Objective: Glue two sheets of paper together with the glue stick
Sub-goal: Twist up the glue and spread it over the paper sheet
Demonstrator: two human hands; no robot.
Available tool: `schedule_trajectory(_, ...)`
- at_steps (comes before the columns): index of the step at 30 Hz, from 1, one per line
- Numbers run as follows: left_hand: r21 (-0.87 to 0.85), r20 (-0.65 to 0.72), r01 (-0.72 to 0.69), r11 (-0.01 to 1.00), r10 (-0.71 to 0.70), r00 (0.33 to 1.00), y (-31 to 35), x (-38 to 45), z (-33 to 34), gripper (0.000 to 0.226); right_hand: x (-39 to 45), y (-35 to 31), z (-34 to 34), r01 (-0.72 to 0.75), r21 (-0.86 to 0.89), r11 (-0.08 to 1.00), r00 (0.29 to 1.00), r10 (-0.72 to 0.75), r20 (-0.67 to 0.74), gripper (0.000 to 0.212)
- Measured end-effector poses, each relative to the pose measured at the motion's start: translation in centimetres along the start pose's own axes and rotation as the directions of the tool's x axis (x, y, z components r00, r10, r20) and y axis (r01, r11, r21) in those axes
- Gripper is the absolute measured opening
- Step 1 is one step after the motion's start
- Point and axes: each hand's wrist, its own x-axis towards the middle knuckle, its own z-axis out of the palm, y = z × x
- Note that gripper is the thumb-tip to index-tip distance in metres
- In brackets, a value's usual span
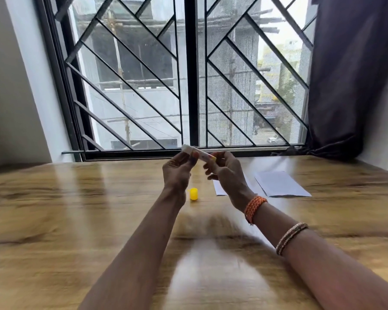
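Note:
I hold the uncapped glue stick (198, 153) up above the wooden table (76, 209), lying nearly level between both hands. My left hand (177, 171) pinches its white upper end and my right hand (227, 173) grips its yellow base. The yellow cap (193, 193) lies on the table below my hands. Two white sheets of paper lie to the right: one (280, 183) in full view, the other (218, 189) partly hidden behind my right wrist.
A barred window (188, 86) runs along the far edge of the table. A dark curtain (349, 74) hangs at the right. A white wall (14, 86) stands at the left.

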Motion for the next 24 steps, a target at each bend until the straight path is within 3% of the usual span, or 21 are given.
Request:
schedule_trajectory(6,-0.009,0.033,0.001,1.0,-0.001,0.999,-0.04,-0.24,-0.08,0.03,0.2,-0.28,-0.58,-0.019,0.046,0.999,0.999,0.017,0.042,0.011)
schedule_trajectory(10,-0.006,0.068,0.007,1.0,-0.007,0.998,0.07,-0.33,0.1,0.018,-0.13,-0.17,-0.48,-0.026,0.039,0.999,0.998,0.024,0.062,0.042)
schedule_trajectory(14,-0.021,0.085,0.017,1.0,-0.015,0.996,0.03,-0.17,0.23,0.019,-0.29,-0.17,-0.25,-0.019,-0.014,1.0,1.0,0.019,0.022,0.054)
schedule_trajectory(17,-0.016,0.077,0.012,1.0,-0.01,0.997,-0.01,-0.12,0.19,0.025,-0.27,-0.13,0.18,0.005,-0.021,1.0,1.0,-0.005,-0.019,0.047)
schedule_trajectory(21,-0.004,-0.021,-0.005,1.0,0.005,1.0,-0.02,-0.01,0.11,0.005,-0.03,-0.1,0.18,0.036,0.07,0.997,0.999,-0.036,-0.002,0.014)
schedule_trajectory(24,0.013,-0.058,-0.02,1.0,0.021,0.998,-0.06,0.16,-0.16,0.005,0.03,0.33,0.39,0.062,0.018,0.998,0.998,-0.062,0.028,0.011)
